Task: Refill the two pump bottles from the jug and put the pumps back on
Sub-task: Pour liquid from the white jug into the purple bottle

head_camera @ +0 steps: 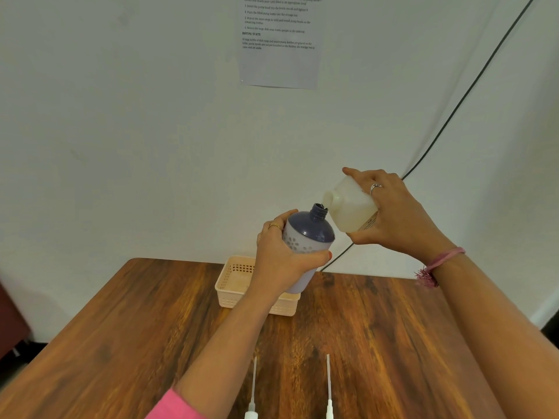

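**A:** Biggest thing first?

**B:** The wooden table (378,343), with a wall behind it and a printed sheet (279,43) taped up; the top of the sheet is cut off and most of its small type is unreadable. A dark cable (459,95) runs down the wall.

**A:** And the containers?

**B:** A pale peach basket (231,285) sits at the far side of the table. The left forearm covers part of it, so I cannot tell what is inside. Above it, the left hand (281,255) holds the pump bottle (305,237) up off the table, fingers (320,256) wrapped round its body. The bottle is tilted, its threaded neck open with no pump on it. Dark blue shoulder, pale patterned wall; how full it is does not show.

**A:** The jug?

**B:** The right hand (396,216) grips the jug (351,207) from behind, tipped over so its mouth sits right at the bottle's neck. It is translucent white, with cream-coloured liquid showing in the lower part. Whether liquid is passing across, I cannot make out. Its label is mostly hidden by the palm.

**A:** Smaller bits?

**B:** Two pumps (253,388) lie near the front edge, dip tubes pointing away, the second (329,385) just to the right. Their heads are cut off by the bottom of the frame. Only one bottle is in sight.
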Demonstrator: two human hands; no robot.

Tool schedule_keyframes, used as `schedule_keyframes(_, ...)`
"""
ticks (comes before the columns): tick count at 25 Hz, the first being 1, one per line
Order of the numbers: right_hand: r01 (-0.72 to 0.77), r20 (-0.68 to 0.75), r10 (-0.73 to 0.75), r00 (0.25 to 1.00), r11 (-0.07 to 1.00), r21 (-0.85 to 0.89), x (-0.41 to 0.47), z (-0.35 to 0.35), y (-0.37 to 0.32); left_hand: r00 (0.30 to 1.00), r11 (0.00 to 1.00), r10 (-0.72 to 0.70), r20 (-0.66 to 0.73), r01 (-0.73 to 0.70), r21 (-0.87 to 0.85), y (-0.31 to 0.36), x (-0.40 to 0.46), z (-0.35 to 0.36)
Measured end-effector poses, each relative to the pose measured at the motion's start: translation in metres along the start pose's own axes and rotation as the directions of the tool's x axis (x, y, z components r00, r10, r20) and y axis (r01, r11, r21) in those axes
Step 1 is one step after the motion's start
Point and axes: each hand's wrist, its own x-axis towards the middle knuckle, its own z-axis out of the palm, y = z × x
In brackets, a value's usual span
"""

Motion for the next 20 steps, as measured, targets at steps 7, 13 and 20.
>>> schedule_keyframes(7, 0.012, -0.006, -0.012, 1.0, 1.0, -0.007, -0.0006, -0.0005, -0.0014, 1.0, 1.0, -0.006, -0.011, 0.006, 0.003, -0.0017, 0.0, 0.0001)
schedule_keyframes(13, 0.02, 0.0, -0.02, 1.0, 1.0, -0.019, -0.001, 0.0001, -0.0027, 1.0, 1.0, -0.008, -0.014, 0.008, -0.002, -0.0026, -0.0011, 0.0021)
schedule_keyframes(20, 0.019, -0.001, -0.019, 1.0, 0.999, -0.03, 0.0007, -0.0023, -0.0044, 1.0, 1.0, -0.01, -0.013, 0.01, -0.004, -0.0022, -0.002, 0.0009)
